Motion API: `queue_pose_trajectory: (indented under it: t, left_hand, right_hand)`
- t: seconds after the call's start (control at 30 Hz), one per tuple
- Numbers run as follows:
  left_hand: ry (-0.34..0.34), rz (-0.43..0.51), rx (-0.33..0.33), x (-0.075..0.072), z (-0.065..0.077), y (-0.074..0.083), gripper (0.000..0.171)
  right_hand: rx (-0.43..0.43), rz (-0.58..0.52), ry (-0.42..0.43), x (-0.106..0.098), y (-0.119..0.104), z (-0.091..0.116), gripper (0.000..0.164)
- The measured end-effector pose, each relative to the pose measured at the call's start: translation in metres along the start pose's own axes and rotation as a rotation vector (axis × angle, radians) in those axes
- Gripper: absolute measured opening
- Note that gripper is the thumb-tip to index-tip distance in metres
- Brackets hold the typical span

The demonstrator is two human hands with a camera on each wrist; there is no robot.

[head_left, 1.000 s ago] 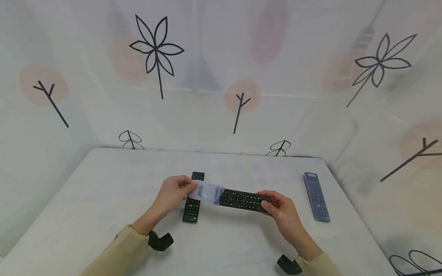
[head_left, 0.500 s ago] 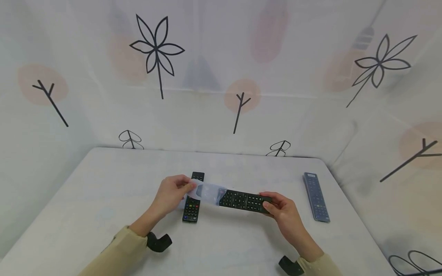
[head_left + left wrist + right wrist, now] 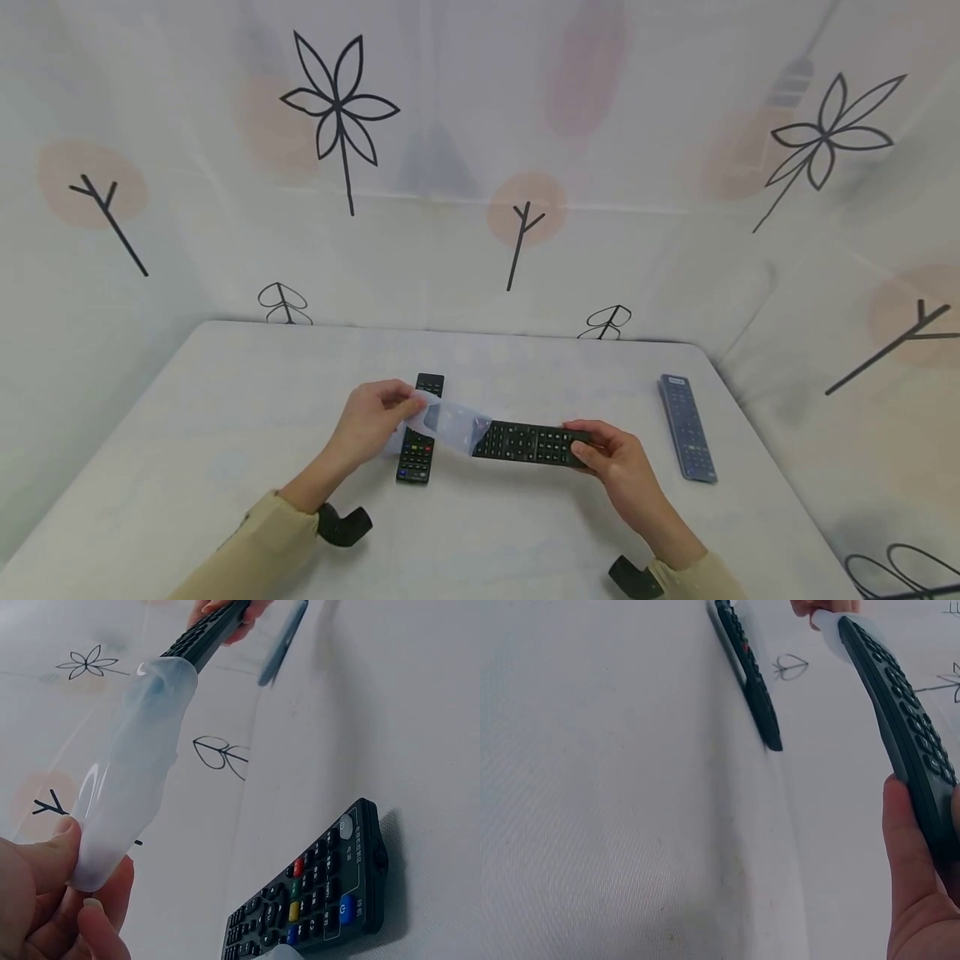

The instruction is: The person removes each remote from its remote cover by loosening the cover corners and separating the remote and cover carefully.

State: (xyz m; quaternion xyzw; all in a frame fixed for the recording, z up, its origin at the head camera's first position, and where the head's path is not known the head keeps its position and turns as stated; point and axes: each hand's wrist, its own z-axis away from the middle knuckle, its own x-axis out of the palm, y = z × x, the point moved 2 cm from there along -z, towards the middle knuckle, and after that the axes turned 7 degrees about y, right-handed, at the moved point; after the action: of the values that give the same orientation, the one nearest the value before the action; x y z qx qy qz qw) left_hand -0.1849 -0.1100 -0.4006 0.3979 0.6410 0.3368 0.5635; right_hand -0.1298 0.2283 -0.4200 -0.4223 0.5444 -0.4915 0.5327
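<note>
My right hand (image 3: 611, 457) grips one end of a black remote control (image 3: 525, 442), held above the table. The other end of that remote sits inside a translucent bluish sleeve (image 3: 453, 423). My left hand (image 3: 375, 422) pinches the sleeve's far end between thumb and fingers; in the left wrist view the sleeve (image 3: 139, 761) stretches limp from the fingertips up to the remote. Below the left hand lies a second black remote (image 3: 416, 457) with coloured buttons, its middle hidden by the sleeve in the head view.
A third remote (image 3: 687, 427), bluish as if covered, lies at the right side of the white table (image 3: 510, 533). A patterned cloth (image 3: 450, 250) hangs behind the table's far edge. Black curved pieces (image 3: 345, 526) are worn at both wrists.
The held remote's sleeved end has dipped slightly and the sleeve now slants down to the right. My right hand has shifted a little right and down. The left hand has barely moved.
</note>
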Motion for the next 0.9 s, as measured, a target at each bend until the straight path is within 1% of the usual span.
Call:
queue_pose_trajectory:
  t: [0.17,0.3,0.43,0.53,0.63,0.83,0.9]
  left_hand:
    - [0.014,-0.018,-0.005,-0.003,-0.002,-0.002,0.009]
    - [0.016,-0.003,-0.02,-0.008,-0.004,-0.006,0.007]
    - [-0.007,0.023,-0.034,-0.009,-0.003,-0.008,0.006]
    - [-0.03,0.028,-0.023,-0.009,-0.003,-0.007,0.006]
    - [-0.057,0.014,0.016,-0.009,-0.004,-0.005,0.008]
    - [-0.1,-0.097,0.166,-0.011,-0.004,0.003,0.022]
    - [-0.107,-0.115,0.197,-0.011,-0.003,0.005,0.024]
  right_hand:
    - [-0.001,0.014,-0.004,-0.002,0.001,0.0,0.031]
    - [0.007,0.009,0.016,-0.006,0.004,-0.001,0.032]
    - [0.01,-0.001,0.02,-0.009,0.005,-0.002,0.033]
    - [0.007,-0.003,0.018,-0.011,0.006,-0.002,0.033]
    - [0.002,-0.003,0.026,-0.012,0.005,-0.002,0.034]
    - [-0.024,0.05,0.069,-0.014,0.004,-0.003,0.037]
    - [-0.029,0.067,0.086,-0.015,0.004,-0.003,0.039]
